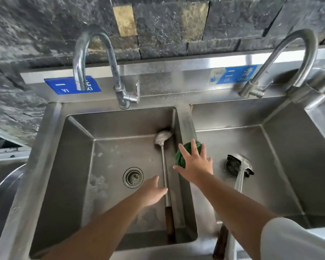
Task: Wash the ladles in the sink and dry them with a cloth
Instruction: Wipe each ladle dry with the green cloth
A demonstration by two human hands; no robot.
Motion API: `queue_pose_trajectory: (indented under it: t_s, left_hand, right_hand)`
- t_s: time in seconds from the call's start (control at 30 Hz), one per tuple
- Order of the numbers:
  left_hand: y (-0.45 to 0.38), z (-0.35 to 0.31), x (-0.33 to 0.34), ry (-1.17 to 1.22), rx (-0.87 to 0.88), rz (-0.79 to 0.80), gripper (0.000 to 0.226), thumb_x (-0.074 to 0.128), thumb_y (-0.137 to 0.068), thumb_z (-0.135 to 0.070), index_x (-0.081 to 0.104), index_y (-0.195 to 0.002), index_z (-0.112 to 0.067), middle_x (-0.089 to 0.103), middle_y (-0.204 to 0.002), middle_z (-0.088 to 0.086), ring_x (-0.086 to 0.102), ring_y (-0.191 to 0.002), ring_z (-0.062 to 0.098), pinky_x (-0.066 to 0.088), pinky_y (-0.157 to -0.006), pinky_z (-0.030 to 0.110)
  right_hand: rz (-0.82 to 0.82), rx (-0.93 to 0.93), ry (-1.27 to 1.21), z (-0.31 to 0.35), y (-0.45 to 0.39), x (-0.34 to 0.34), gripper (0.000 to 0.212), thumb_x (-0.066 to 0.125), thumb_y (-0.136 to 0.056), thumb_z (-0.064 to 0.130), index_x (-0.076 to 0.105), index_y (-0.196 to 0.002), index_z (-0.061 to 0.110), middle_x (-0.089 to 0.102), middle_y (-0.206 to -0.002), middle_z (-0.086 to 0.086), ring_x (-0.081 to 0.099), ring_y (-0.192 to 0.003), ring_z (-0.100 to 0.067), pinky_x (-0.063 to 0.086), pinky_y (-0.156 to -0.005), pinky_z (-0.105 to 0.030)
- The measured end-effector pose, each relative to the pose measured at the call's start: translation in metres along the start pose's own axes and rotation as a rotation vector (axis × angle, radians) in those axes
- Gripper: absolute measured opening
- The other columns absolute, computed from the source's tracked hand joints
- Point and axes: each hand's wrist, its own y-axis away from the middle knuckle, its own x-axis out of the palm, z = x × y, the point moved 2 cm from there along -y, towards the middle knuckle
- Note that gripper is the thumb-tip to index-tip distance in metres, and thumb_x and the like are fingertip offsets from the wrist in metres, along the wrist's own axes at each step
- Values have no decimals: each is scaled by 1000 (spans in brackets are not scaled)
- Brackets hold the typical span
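One steel sink (186, 117) is filling most of the frame, and it is having two basins, the left basin (79, 166) and the right basin (281, 166). Two curved taps are standing behind them, the left tap (94, 59) and the right tap (296, 59).

Two ladles are lying in the sink. The first ladle (164, 171) is lying along the right wall of the left basin, with its bowl toward the top of the frame. The second ladle (240, 164) is resting with its bowl over the right basin's drain, and its handle is leaning over the front rim.

The right hand (195, 166) is reaching with its fingers spread wide over one green cloth (184, 151), which is sitting on the divider at the centre. The left hand (152, 190) is reaching to the first ladle's shaft with its fingers straight and close together. I cannot tell if they are touching it.

Two blue labels are sticking on the back panel, the left label (64, 85) and the right label (233, 75).
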Motion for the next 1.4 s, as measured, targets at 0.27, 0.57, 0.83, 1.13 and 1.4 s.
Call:
queue_pose_trajectory:
  t_s: [0.27,0.57,0.83,1.13,1.4]
  left_hand:
    - [-94,13,-12,114,-84,-18,68,51,-95,-37,25,-153,-12,38,-153,12,46,-132,29,38,-102,30]
    - [-211,4,-1,514,-169,-165,47,58,-95,-27,41,-133,-5,54,-128,12,55,-111,32,42,-80,31]
    - [-228,18,5,851,-193,-110,13,40,-99,-16,51,-97,-10,48,-67,6,43,-47,15,36,-42,24]
    - [-136,74,-63,511,-24,11,11,48,-98,-5,47,-89,-11,58,-72,7,45,-46,12,33,-39,20]
    - [-6,62,-98,374,190,-124,15,50,-101,-29,59,-100,-16,46,-56,1,34,-37,10,32,-39,22]
  right_hand:
    - [-40,96,-15,6,-14,11,74,50,-90,40,5,-147,51,-9,-163,7,11,-145,-36,52,-93,-47]
    - [-78,94,-3,4,-21,18,72,49,-88,45,7,-147,52,-5,-163,9,3,-149,-32,41,-106,-46]
    - [-28,99,-3,1,-22,18,69,45,-91,45,7,-149,51,-6,-164,11,-1,-151,-33,36,-109,-46]
    - [-4,131,-15,4,-19,9,65,40,-92,45,8,-149,50,-5,-164,14,2,-149,-32,34,-110,-46]
    - [-68,124,-93,10,-6,0,61,42,-92,44,17,-148,52,4,-164,15,9,-148,-28,38,-108,-46]
